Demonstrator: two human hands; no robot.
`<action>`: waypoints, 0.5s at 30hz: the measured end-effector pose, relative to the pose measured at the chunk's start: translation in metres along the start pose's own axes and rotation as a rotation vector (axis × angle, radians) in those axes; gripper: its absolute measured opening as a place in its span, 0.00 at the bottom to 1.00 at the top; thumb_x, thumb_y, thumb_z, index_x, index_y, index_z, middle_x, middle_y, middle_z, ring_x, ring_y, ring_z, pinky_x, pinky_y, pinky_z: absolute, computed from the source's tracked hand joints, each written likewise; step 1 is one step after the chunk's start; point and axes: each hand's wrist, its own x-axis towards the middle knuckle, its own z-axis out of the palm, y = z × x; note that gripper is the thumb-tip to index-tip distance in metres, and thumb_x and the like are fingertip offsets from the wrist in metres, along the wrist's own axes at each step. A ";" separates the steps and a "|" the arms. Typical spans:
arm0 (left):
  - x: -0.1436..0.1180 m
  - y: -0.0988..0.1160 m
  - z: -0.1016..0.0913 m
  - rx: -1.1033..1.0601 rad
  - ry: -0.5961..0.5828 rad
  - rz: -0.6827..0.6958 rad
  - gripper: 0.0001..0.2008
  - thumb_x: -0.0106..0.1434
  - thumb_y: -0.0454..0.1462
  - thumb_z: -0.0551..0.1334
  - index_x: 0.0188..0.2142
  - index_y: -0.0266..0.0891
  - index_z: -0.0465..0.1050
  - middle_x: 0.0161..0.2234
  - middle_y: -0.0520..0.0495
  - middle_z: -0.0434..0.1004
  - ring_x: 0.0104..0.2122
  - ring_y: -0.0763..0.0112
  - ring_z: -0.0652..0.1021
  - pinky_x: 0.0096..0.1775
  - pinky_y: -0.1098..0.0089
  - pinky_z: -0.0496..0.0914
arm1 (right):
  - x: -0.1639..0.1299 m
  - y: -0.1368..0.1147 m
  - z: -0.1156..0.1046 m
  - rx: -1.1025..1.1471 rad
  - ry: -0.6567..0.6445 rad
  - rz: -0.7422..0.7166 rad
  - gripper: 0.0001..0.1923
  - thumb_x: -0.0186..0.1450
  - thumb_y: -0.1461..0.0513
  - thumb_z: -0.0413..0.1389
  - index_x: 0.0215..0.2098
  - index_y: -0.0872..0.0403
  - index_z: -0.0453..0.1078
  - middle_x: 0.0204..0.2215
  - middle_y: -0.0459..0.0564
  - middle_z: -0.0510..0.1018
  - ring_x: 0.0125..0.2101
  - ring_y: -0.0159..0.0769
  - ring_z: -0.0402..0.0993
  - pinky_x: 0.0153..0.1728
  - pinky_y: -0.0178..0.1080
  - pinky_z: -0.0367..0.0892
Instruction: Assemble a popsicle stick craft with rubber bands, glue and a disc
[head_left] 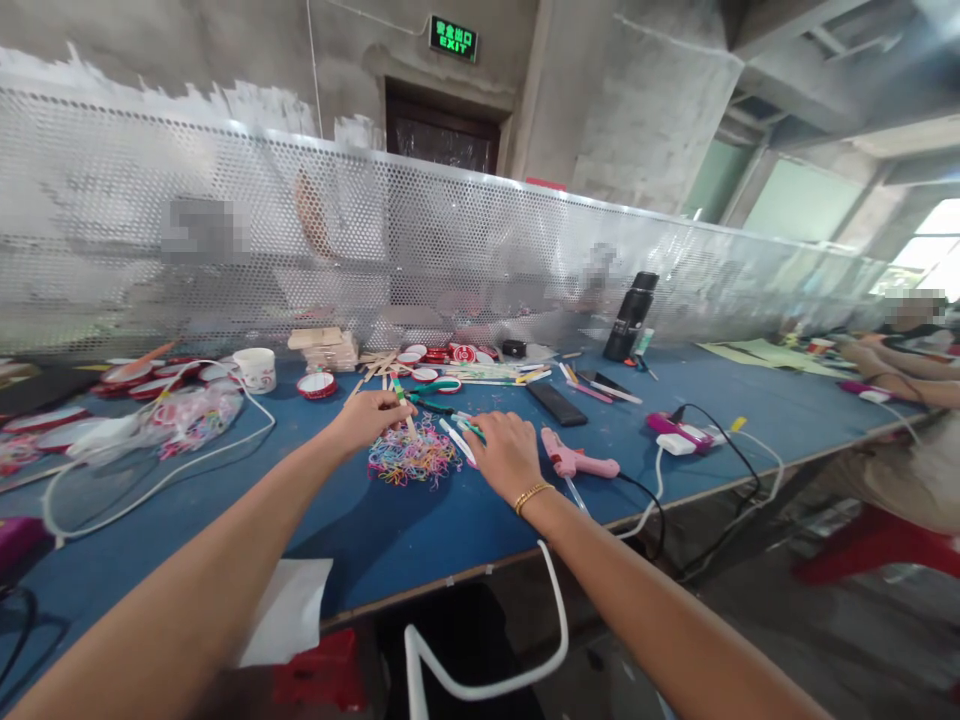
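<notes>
My left hand point(373, 415) is closed in a pinch on a flat wooden craft stick point(410, 424), which has green and red colouring near its top. The stick is held tilted over a loose pile of multicoloured small bands or strings point(412, 458) on the blue table. To the right, my right hand point(510, 455), with a gold bracelet at the wrist, is low over the table, its fingers curled on a slim teal pen point(466, 422); the fingertips are partly hidden. A white pen point(456, 440) lies beside those fingers. Green-handled pliers point(435, 388) rest just behind the pile.
A pink glue gun point(574, 460) lies right of my right hand. Behind are a black phone point(556, 403), a black bottle point(631, 318), a paper cup point(256, 370), stacked wooden pieces point(325, 350) and red-rimmed lids point(316, 385). White cables cross both sides. Another person's arms show far right.
</notes>
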 end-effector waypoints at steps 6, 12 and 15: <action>-0.001 0.006 -0.004 -0.097 0.032 -0.039 0.20 0.52 0.52 0.65 0.30 0.36 0.78 0.21 0.50 0.71 0.22 0.74 0.68 0.25 0.73 0.60 | 0.020 0.038 -0.032 0.017 0.014 0.088 0.12 0.69 0.58 0.50 0.37 0.49 0.76 0.35 0.48 0.81 0.40 0.39 0.71 0.43 0.39 0.54; -0.003 0.010 -0.002 -0.146 0.015 -0.047 0.20 0.51 0.51 0.66 0.32 0.35 0.78 0.27 0.47 0.77 0.24 0.74 0.70 0.25 0.75 0.60 | 0.008 0.093 -0.062 -0.171 -0.062 0.098 0.13 0.67 0.62 0.50 0.42 0.47 0.77 0.40 0.49 0.81 0.42 0.38 0.72 0.43 0.39 0.55; -0.005 0.011 0.002 -0.205 -0.018 -0.082 0.19 0.51 0.49 0.67 0.35 0.36 0.78 0.30 0.46 0.78 0.26 0.75 0.72 0.25 0.76 0.60 | -0.015 0.118 -0.064 -0.345 -0.221 0.089 0.15 0.64 0.66 0.52 0.45 0.48 0.76 0.44 0.54 0.79 0.46 0.44 0.70 0.43 0.42 0.54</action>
